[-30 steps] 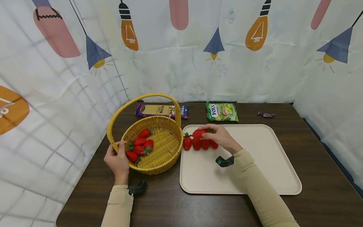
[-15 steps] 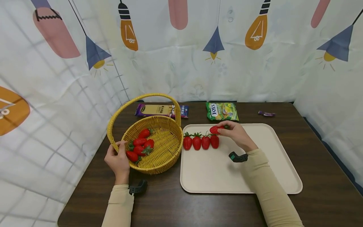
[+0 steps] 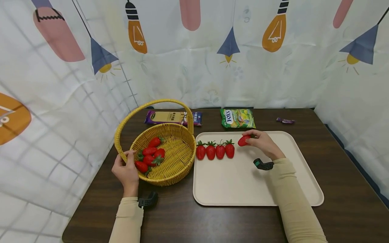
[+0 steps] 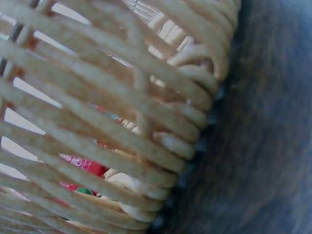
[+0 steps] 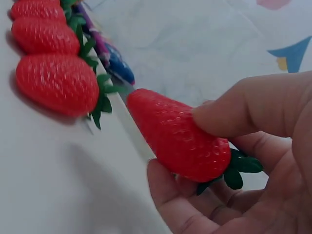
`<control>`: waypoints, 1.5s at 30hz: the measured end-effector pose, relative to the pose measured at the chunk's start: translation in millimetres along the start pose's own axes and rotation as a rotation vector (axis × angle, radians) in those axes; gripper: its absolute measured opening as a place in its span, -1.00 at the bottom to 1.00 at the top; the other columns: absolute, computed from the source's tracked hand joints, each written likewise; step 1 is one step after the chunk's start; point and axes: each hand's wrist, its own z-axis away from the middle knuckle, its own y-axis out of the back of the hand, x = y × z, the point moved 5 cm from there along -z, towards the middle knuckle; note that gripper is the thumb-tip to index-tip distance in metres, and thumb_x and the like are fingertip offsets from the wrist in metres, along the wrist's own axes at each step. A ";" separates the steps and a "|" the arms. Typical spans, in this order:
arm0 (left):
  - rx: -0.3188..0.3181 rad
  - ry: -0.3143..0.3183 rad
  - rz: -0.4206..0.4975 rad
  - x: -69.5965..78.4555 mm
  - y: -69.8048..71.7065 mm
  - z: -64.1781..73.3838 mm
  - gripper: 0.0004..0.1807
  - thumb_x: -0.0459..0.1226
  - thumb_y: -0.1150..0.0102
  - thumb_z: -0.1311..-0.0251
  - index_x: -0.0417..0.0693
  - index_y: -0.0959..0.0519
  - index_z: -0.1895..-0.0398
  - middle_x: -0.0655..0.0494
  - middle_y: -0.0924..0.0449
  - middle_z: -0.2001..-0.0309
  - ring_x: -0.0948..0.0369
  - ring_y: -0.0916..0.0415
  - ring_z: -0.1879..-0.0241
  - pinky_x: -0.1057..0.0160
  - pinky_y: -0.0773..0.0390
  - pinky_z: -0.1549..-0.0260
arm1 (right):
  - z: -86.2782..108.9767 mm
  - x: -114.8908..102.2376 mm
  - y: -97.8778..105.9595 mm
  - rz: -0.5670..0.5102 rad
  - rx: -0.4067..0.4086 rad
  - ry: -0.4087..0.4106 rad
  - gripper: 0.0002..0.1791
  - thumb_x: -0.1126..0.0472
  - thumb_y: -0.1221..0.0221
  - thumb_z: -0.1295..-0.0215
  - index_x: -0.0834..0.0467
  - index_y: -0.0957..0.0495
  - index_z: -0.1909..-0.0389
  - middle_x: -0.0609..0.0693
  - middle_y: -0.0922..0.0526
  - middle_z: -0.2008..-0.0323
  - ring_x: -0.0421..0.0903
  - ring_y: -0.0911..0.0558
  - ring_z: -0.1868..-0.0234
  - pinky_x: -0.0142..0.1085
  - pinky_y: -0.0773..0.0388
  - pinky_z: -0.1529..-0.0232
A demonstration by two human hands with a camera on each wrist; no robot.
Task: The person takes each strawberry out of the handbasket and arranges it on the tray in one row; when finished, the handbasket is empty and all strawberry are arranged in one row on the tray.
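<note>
My right hand (image 3: 263, 144) pinches a red strawberry (image 5: 178, 134) between thumb and fingers, over the far part of the cream tray (image 3: 237, 189). Its green leaves point back toward the palm in the right wrist view. Left of it, a row of several strawberries (image 3: 210, 152) lies on the tray, leaves toward the far edge. With my left hand (image 3: 127, 172) I grip the handle base of the yellow wicker basket (image 3: 179, 152) at its left rim. Several more strawberries (image 3: 149, 152) lie in the basket's left half. The left wrist view is filled by the basket's weave (image 4: 112, 107).
Behind the basket lies a purple and gold snack packet (image 3: 170, 117). A green candy bag (image 3: 238, 118) rests beyond the tray, and a small purple wrapped sweet (image 3: 285, 120) is at the back right. A printed curtain (image 3: 194, 74) encloses the dark wooden table (image 3: 170, 219).
My right hand has moved right along the tray with the strawberry, away from the row, which is now uncovered. The left hand and basket have stayed put.
</note>
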 end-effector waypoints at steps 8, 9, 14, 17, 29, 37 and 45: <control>0.006 -0.006 -0.002 -0.7 1.3 -0.5 -0.82 -0.44 -0.18 -0.25 -0.51 -0.62 0.32 -0.34 -0.62 0.35 0.37 -0.39 0.47 0.36 -0.31 0.42 | -2.8 9.9 5.2 0.065 -0.038 0.002 -0.56 0.36 -0.17 -0.29 0.39 -0.43 -0.18 0.29 -0.46 -0.04 -0.02 -0.56 0.19 -0.26 -0.57 0.17; 0.006 -0.006 -0.002 -0.3 1.1 -0.5 -0.82 -0.44 -0.18 -0.25 -0.51 -0.63 0.32 -0.33 -0.62 0.35 0.37 -0.39 0.47 0.36 -0.31 0.42 | -2.8 10.9 4.7 0.075 -0.043 -0.001 -0.56 0.34 -0.17 -0.29 0.38 -0.44 -0.18 0.29 -0.47 -0.05 -0.04 -0.56 0.21 -0.27 -0.55 0.20; 0.003 0.001 -0.004 -0.5 0.5 -0.2 -0.81 -0.43 -0.18 -0.25 -0.51 -0.63 0.31 -0.28 -0.63 0.36 0.37 -0.39 0.47 0.36 -0.31 0.41 | -3.1 15.7 2.0 0.115 -0.042 -0.042 -0.57 0.28 -0.19 -0.29 0.33 -0.49 -0.16 0.29 -0.50 -0.11 -0.09 -0.58 0.26 -0.26 -0.49 0.28; 0.003 0.003 -0.006 -0.5 0.5 0.1 -0.81 -0.42 -0.19 -0.25 -0.51 -0.63 0.31 -0.31 -0.62 0.36 0.37 -0.37 0.48 0.36 -0.30 0.42 | -3.5 15.7 -1.0 0.140 -0.039 -0.050 -0.62 0.28 -0.19 -0.29 0.32 -0.53 -0.11 0.28 -0.53 -0.08 -0.05 -0.58 0.24 -0.25 -0.52 0.26; -0.001 -0.004 -0.009 1.5 -0.1 0.8 -0.82 -0.44 -0.19 -0.24 -0.52 -0.62 0.31 -0.27 -0.63 0.37 0.38 -0.41 0.45 0.36 -0.33 0.39 | -2.2 15.1 -7.9 0.200 -0.114 -0.041 -0.64 0.27 -0.16 -0.34 0.27 -0.54 -0.13 0.28 -0.54 -0.08 0.02 -0.56 0.23 -0.23 -0.52 0.28; -0.006 -0.009 -0.018 3.7 -0.7 0.5 -0.82 -0.44 -0.19 -0.23 -0.51 -0.63 0.32 -0.50 -0.52 0.36 0.39 -0.36 0.49 0.37 -0.30 0.43 | -4.5 17.2 -10.2 0.232 -0.116 -0.021 -0.65 0.26 -0.20 -0.31 0.27 -0.57 -0.09 0.27 -0.55 -0.06 0.00 -0.61 0.18 -0.25 -0.52 0.27; 0.000 0.004 -0.028 4.0 -0.7 1.2 -0.76 -0.37 -0.19 -0.26 -0.50 -0.63 0.31 -0.47 -0.55 0.33 0.39 -0.42 0.43 0.36 -0.34 0.38 | -4.6 15.9 -10.1 0.219 -0.100 -0.024 -0.64 0.25 -0.24 -0.29 0.25 -0.56 -0.09 0.28 -0.55 -0.06 0.03 -0.63 0.14 -0.24 -0.56 0.22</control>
